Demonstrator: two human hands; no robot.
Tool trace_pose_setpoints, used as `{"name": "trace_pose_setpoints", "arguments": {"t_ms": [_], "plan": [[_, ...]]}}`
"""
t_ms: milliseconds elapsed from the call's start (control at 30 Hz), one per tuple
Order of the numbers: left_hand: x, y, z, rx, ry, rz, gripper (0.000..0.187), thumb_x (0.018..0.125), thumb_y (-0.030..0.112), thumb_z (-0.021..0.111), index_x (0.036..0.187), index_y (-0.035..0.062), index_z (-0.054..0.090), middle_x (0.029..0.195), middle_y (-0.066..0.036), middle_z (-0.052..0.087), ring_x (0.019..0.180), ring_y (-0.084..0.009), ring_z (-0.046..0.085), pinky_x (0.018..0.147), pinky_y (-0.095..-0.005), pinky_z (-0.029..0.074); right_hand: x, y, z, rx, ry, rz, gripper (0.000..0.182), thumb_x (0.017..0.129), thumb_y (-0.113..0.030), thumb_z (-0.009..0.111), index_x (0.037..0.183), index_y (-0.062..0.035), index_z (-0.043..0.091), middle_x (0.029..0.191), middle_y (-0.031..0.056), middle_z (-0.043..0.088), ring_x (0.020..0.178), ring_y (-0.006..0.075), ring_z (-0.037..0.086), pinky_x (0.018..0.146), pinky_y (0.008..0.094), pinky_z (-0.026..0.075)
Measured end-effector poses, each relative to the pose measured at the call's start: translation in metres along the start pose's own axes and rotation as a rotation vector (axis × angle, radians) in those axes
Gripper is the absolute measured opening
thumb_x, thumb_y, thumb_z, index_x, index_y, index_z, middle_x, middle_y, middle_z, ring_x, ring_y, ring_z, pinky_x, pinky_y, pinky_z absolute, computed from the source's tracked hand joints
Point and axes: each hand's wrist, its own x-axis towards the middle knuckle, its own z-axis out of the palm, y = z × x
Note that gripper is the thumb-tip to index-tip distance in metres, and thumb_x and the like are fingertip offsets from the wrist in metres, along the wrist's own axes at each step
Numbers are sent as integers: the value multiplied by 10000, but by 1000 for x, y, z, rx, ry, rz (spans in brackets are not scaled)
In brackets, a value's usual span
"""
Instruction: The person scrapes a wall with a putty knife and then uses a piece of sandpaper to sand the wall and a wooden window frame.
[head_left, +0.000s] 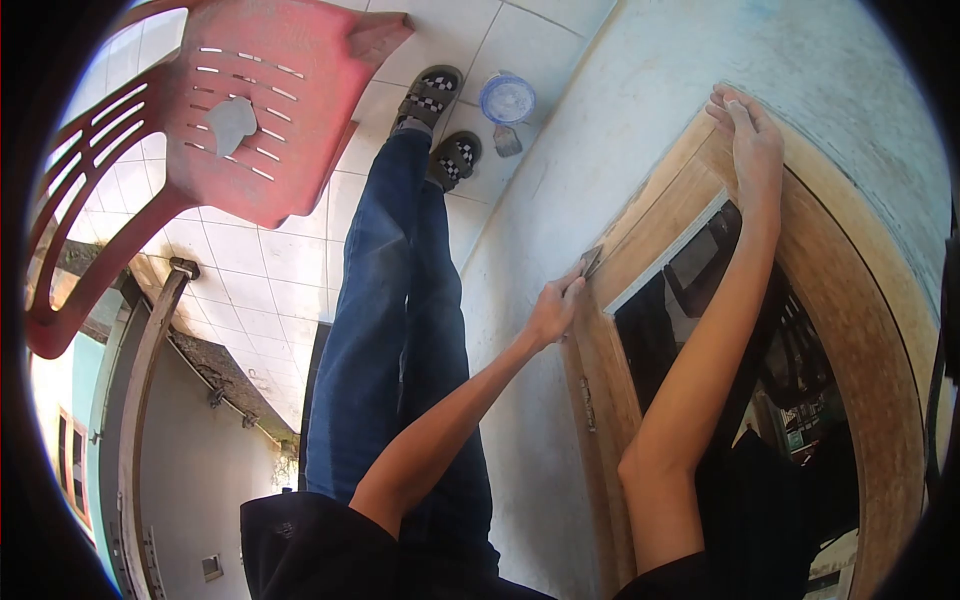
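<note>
Low on the wooden window frame (650,235), my left hand (556,308) is closed around a small flat scraper (591,262), whose blade touches the frame's edge beside the wall. My right hand (752,150) rests against the upper corner of the frame, fingers spread over the wood where it meets the pale blue wall (690,50). No tool shows in it. Dark glass (690,270) lies behind my right forearm.
A red plastic chair (300,110) with a grey piece (232,126) on its seat stands at the upper left. On the tiled floor (430,45) are a blue-rimmed tub (507,99) and a brush (507,141), near my sandalled feet. A metal hinge (587,403) sits on the frame.
</note>
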Motion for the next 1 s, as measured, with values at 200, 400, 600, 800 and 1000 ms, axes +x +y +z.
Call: {"name": "trace_pose_setpoints", "arguments": {"t_ms": [200,400,600,800,1000], "plan": [[7,25,12,-17,8,17,438,995,215,397,1408,69,411,1003,-218,651,384,-174,464,405,-332,453,2,3,0,-24,-9,7,300,965,-138,442,1136,39,613,1136,118,647,1007,197,629,919,286,468],[8,-3,-4,16,-60,121,457,1001,231,386,1435,90,365,1009,-196,655,383,-168,457,398,-326,451,2,4,1,-44,-14,4,301,966,-142,444,1139,35,615,1131,110,650,1002,191,631,909,283,471],[-4,5,-15,25,-115,-37,445,1013,258,366,1443,140,367,503,-27,417,353,-133,393,414,-318,442,-1,3,2,-67,-11,4,296,960,-146,459,1129,34,622,1119,109,654,987,188,636,901,277,471],[19,12,-6,33,-132,175,469,1022,329,365,1464,178,321,491,36,302,371,-81,319,334,-268,342,-4,5,4,-68,-10,1,297,956,-154,473,1125,36,626,1105,110,658,977,181,637,901,277,470],[0,3,-24,9,-165,-36,444,1015,260,380,1445,150,367,478,-5,380,351,-115,366,386,-295,399,-12,7,7,-101,-9,27,302,959,-159,471,1136,32,624,1105,113,657,977,175,634,904,270,469]]}}
